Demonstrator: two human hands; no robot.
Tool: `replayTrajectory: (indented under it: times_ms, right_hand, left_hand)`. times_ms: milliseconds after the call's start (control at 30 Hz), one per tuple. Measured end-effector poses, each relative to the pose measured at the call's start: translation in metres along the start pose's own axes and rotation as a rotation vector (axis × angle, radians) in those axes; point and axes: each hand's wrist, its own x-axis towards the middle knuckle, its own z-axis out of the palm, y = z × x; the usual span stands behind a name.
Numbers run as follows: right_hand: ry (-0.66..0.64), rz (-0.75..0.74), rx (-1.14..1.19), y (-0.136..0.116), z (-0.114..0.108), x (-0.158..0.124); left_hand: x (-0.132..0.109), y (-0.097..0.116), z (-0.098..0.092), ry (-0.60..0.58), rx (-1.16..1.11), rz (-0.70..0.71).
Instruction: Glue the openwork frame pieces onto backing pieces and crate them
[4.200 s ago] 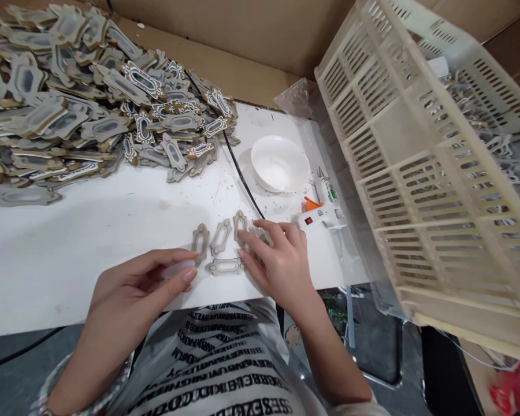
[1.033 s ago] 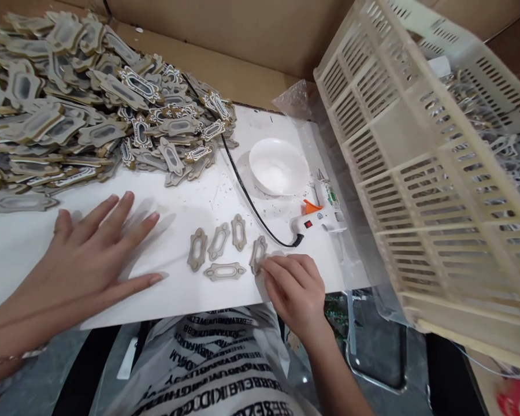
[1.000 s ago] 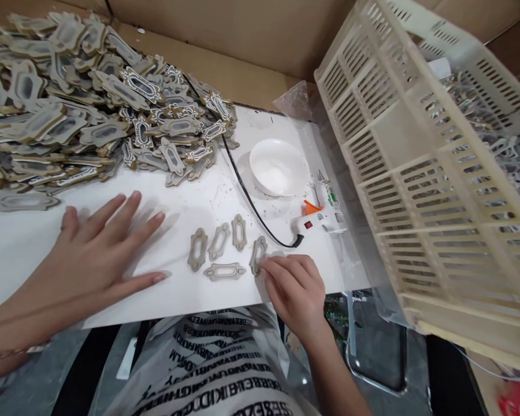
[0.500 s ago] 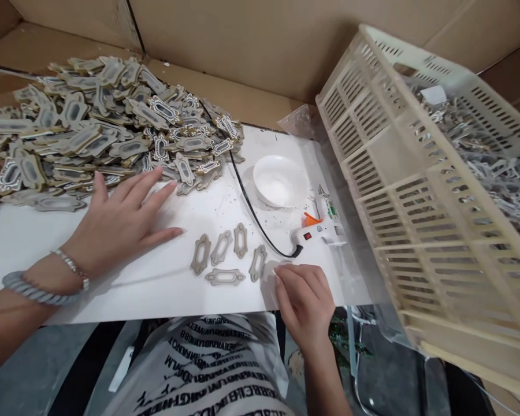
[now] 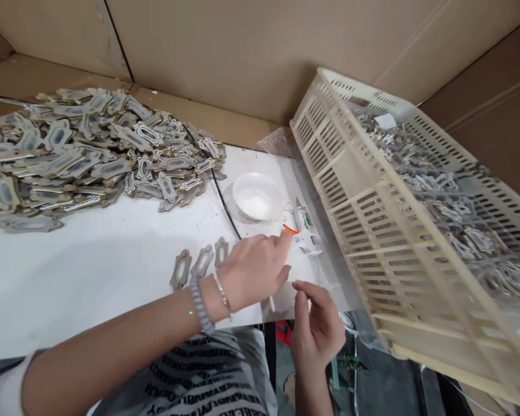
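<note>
My left hand (image 5: 255, 270) reaches across in front of me, over a white glue gun (image 5: 314, 248) with an orange part. Its fingers are bent round the gun's body, which they mostly hide. Close to the table's front edge is my right hand (image 5: 318, 323), thumb and forefinger pinched together; whatever they hold, if anything, is too small to make out. Three grey, frame-shaped metal plates (image 5: 181, 270) show in a row beside my left wrist, the third partly covered by the hand.
A large heap of similar plates (image 5: 91, 150) fills the back left of the white table (image 5: 104, 260). Behind the gun stand a white bowl (image 5: 257, 199) and a small tube (image 5: 304, 218). A slatted cream crate (image 5: 359, 214) holding bagged metal pieces borders the right side.
My left hand has swung right from the heap's front edge to the glue gun. My right hand has shifted slightly down and turned, still pinched. The view has shifted a little to the right.
</note>
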Motion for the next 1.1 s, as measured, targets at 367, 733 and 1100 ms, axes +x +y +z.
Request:
replayTrajectory:
  times_ms: [367,733,1100]
  right_hand:
    - [-0.122,-0.014,0.044,-0.001,-0.012,-0.012]
    - [-0.054,0.073,0.372,-0.012,0.002,-0.013]
    - [-0.12,0.627,1.019,-0.041,0.032,0.079]
  left_hand:
    - [0.039,0.006,0.027,0.159,0.115,0.088]
    - [0.018,0.006,0.006,0.741,0.003,0.204]
    - [0.011,0.025,-0.008,0.998,-0.195,0.132]
